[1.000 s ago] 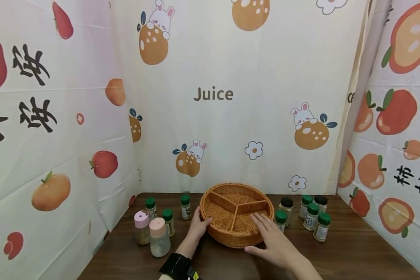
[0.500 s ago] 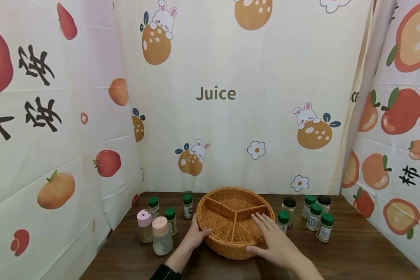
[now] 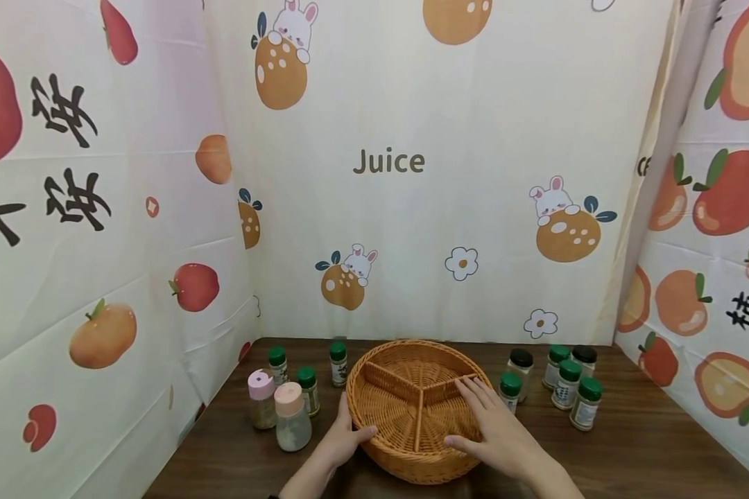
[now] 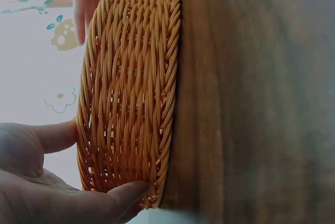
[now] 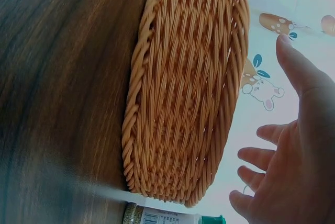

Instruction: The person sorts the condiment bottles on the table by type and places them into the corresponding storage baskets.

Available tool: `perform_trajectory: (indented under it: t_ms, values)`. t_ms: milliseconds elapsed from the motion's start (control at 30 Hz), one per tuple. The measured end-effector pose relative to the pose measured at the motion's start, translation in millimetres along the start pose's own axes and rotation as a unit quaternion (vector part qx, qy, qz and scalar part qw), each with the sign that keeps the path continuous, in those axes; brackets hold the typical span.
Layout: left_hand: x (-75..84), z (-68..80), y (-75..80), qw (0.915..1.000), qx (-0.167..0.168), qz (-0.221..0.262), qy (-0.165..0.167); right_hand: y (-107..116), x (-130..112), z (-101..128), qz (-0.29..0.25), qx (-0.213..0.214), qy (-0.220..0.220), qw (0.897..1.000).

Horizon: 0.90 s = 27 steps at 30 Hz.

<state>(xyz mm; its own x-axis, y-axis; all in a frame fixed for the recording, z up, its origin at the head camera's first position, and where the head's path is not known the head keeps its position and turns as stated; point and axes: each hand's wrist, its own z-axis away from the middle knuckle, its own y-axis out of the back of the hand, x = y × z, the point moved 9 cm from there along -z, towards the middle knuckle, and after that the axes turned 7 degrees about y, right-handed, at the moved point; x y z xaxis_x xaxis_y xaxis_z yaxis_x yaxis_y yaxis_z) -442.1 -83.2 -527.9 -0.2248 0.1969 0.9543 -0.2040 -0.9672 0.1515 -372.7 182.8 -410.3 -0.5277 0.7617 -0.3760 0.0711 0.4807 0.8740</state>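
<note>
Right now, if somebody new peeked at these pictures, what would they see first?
Probably the round wicker basket in the middle of the brown table, split into three parts, with the left hand and the right hand on its two sides. Next, little green-capped spice jars stand right of the basket, and two pink-capped shakers stand left.

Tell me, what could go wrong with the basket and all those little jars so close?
The right hand lies over the wicker basket rim, close to a green-capped jar; a sideways nudge might knock it into the jars behind. The left hand holds the other rim near the pink-capped shaker, which might topple if the basket slides left.
</note>
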Motion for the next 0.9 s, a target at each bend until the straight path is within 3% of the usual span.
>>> perform_trajectory:
  t_ms: [100,200,467,600,667,833,900]
  values:
    - [-35.5,-27.8,4.0,0.9996,-0.022,0.004,0.018,1.1,1.2,0.7,-0.004,0.001,-0.002,1.0]
    - [-53.5,-38.5,5.1,0.9991,-0.035,0.004,0.025,1.7,2.0,1.8,-0.007,0.004,-0.001,1.0]
    - [-56.5,-12.4,2.2,0.9978,-0.041,-0.051,0.012,2.9,0.6,2.4,-0.014,0.008,0.005,1.0]
    - [-54.0,-14.8,15.9,0.9975,-0.024,-0.066,0.005,5.5,0.3,2.0,-0.002,0.002,0.001,1.0]
    - [-24.7,-0.9,24.2,0.9975,-0.005,-0.07,-0.008,6.7,0.7,1.9,-0.001,0.0,-0.003,1.0]
    - [94.2,65.9,28.0,0.993,0.03,-0.073,-0.089,9.0,1.8,2.4,-0.006,0.009,-0.005,1.0]
    - [118.8,72.9,27.9,0.9895,0.036,-0.068,-0.122,8.8,2.2,2.5,-0.005,0.012,-0.003,1.0]
